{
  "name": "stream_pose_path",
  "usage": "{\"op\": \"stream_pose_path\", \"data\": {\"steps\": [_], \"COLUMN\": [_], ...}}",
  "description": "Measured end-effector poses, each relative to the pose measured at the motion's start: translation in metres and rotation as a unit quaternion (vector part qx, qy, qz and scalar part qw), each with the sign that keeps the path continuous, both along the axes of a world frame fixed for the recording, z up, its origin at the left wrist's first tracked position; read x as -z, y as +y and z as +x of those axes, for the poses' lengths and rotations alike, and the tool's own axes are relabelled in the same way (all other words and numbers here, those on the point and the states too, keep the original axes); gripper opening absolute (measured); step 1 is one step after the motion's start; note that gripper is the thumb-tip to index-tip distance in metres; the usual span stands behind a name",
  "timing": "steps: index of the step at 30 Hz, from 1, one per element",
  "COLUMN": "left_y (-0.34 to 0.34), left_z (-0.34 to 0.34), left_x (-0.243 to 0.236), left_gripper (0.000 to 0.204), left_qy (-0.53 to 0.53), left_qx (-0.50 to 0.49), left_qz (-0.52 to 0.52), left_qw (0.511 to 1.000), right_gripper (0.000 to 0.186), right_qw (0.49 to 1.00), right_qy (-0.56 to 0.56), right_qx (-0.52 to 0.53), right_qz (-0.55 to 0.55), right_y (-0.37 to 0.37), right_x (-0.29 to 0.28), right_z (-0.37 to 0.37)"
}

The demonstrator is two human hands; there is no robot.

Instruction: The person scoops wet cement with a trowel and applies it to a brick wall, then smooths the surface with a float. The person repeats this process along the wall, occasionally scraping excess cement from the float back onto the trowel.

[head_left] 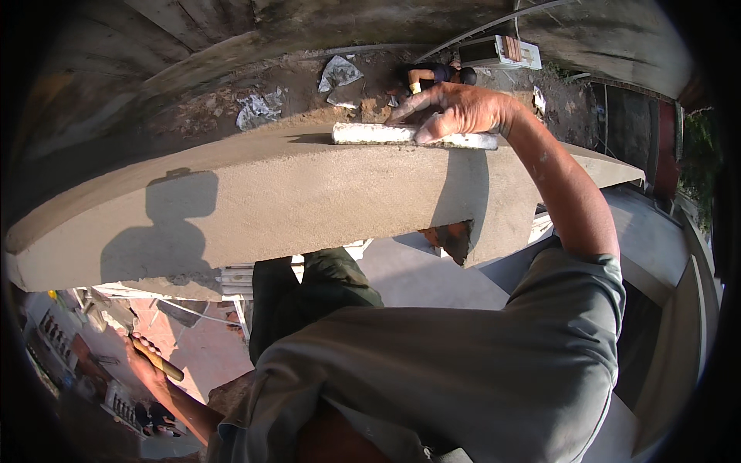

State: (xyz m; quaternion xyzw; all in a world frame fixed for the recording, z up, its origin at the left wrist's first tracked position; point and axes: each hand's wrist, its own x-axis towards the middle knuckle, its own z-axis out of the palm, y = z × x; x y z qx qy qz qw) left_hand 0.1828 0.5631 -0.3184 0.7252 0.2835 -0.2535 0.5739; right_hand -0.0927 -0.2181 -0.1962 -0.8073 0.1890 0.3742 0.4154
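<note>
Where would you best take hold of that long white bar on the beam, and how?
The white bar is probably best held near its middle, coming from above and closing across its narrow width. It looks long and straight and lies lengthwise along the edge of the pale beam, so a central hold should balance it.

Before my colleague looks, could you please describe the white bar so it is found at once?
Find the long beige ledge crossing the picture. Along its far edge, beneath the person's right hand, lies the white bar. Its straight, solid shape separates it from crumpled pale sheets beyond.
</note>
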Motion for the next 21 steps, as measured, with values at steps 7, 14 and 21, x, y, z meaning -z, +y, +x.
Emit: {"op": "stream_pose_path", "data": {"steps": [7,14,21], "left_y": [0.004,0.003,-0.001], "left_z": [-0.002,-0.003,0.000], "left_x": [-0.003,0.010,0.002], "left_gripper": [0.031,0.031,0.031], "left_qy": [0.004,0.003,0.018], "left_qx": [0.006,0.007,0.032], "left_qz": [0.012,0.026,0.029], "left_qw": [1.000,1.000,0.999], "right_gripper": [0.068,0.084,0.071], "right_qw": [0.981,0.997,0.943], "right_qy": [-0.099,0.066,0.264], "right_qx": [-0.008,0.037,0.046], "right_qz": [0.166,-0.003,-0.198], "right_y": [0.070,-0.015,-0.099], "right_x": [0.010,0.003,-0.067], "right_z": [0.112,-0.003,-0.106]}}
